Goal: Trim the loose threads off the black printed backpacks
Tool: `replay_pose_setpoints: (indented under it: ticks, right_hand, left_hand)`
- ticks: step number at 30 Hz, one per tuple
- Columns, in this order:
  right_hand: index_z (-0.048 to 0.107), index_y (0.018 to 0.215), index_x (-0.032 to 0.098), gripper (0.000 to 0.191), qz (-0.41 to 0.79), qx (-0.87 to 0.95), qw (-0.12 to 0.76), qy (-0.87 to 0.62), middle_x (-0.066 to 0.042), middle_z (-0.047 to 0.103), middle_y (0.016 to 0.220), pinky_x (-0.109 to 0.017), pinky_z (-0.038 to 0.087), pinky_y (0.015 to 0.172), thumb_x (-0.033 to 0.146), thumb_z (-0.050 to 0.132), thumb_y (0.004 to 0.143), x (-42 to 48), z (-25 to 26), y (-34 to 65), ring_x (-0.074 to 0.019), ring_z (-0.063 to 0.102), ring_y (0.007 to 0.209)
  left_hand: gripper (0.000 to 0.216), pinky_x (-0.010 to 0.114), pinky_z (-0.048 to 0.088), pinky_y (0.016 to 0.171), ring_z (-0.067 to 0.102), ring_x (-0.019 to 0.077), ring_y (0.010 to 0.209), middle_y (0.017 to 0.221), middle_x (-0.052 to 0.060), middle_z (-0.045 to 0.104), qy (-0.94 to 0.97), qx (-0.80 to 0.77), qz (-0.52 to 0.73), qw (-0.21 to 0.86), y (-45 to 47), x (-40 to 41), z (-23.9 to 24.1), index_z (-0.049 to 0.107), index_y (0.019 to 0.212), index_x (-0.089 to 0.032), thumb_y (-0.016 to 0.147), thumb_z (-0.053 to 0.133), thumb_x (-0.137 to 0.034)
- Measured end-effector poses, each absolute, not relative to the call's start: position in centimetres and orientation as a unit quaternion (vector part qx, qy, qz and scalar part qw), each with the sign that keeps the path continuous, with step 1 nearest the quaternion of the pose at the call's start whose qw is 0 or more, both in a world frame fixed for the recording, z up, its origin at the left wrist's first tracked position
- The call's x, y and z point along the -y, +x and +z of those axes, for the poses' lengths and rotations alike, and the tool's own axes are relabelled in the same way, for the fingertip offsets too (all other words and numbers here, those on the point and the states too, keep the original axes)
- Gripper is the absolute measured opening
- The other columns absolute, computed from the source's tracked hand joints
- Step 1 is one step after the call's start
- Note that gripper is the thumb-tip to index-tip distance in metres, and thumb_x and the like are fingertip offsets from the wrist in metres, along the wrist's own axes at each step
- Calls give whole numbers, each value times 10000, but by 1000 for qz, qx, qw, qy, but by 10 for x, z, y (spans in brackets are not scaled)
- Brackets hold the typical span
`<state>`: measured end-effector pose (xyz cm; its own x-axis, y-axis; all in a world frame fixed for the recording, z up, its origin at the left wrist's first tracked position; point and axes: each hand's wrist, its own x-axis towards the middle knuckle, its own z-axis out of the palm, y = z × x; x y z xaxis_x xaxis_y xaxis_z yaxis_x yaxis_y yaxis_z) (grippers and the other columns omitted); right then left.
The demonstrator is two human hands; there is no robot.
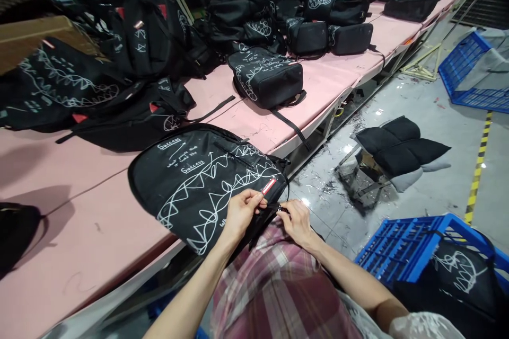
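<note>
A black backpack [178,185] with white scribbled lines and the word "Success" lies at the near edge of the pink table, partly overhanging it. My left hand [242,212] pinches the dark edge of the backpack beside a small red and white label [269,186]. Close by on the right, my right hand [296,222] has its fingers closed on a small dark piece, perhaps a strap end or buckle; it is too small to be sure. Below both hands is a plaid cloth [278,286] over my lap.
Several more black backpacks [266,77] stand and lie along the pink table [131,233]. On the floor to the right are a cushioned stool [401,148], a blue crate [397,243] holding a backpack, and another blue crate [465,69]. Thread scraps litter the floor.
</note>
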<state>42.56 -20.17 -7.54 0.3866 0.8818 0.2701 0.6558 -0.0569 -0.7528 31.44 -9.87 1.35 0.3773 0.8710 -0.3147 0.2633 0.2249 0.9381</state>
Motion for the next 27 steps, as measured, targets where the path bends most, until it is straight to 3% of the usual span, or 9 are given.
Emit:
replay_pose_setpoints:
  ticks: [6,9,11,13,16,18,19,22,27]
  right_hand:
    - [621,816,197,203,247,430,478,-725,-29,650,771,-288,407,694,341,479,840,202,-79,431,-168,574,720]
    - [611,836,188,230,352,349,504,-708,-11,659,776,-290,438,698,390,508,801,213,-94,437,-167,593,721]
    - [602,818,175,242,388,329,509,-695,-19,661,779,-309,446,723,405,547,766,224,-106,441,-181,598,746]
    - [595,806,171,244,403,312,509,-693,-32,661,790,-320,448,735,406,570,746,235,-116,442,-191,598,758]
    - [587,833,168,254,413,294,511,-695,-41,658,805,-317,451,730,406,565,746,244,-120,444,-193,598,762]
    - [584,852,161,273,405,288,512,-701,-46,654,804,-312,455,720,409,566,739,241,-113,447,-195,599,762]
    - [585,859,157,284,394,287,512,-707,-50,654,810,-312,455,721,413,563,738,238,-107,449,-197,600,768]
    - [588,931,155,322,358,302,500,-729,-57,658,833,-321,450,734,424,532,762,221,-83,459,-201,604,781]
    - [611,943,187,283,303,353,446,-765,-62,680,885,-336,432,761,403,533,776,198,-50,469,-230,618,860]
  left_hand:
    - [243,238,450,534,609,158,617,660,55,657,603,-488,261,575,319,96,17,621,713,-135,725,563,-370]
    - [309,333,486,768,614,211,908,948,75,683,749,-356,153,537,326,87,28,613,1050,-186,785,503,-300]
    - [471,404,401,936,490,235,1138,1210,67,577,861,-234,70,445,334,75,38,496,1236,-246,767,517,-200]
    - [525,463,304,1003,358,265,1250,1345,68,453,927,-200,57,313,344,56,45,469,1261,-244,750,515,-133]
    - [266,448,332,939,494,275,1099,1123,112,611,934,-292,79,187,356,26,49,639,1014,-162,820,458,-190]
    - [284,393,385,839,591,245,867,826,107,678,922,-341,58,175,359,11,46,677,881,-145,853,439,-297]
    - [304,372,395,797,600,234,794,745,96,674,918,-351,49,177,360,5,42,678,903,-150,851,443,-335]
    - [308,335,383,784,587,229,853,853,77,690,923,-327,39,198,361,-4,29,639,1061,-203,827,480,-324]
    - [250,356,304,879,508,233,995,1044,20,656,934,-248,-13,257,360,-5,10,665,996,-277,800,517,-324]
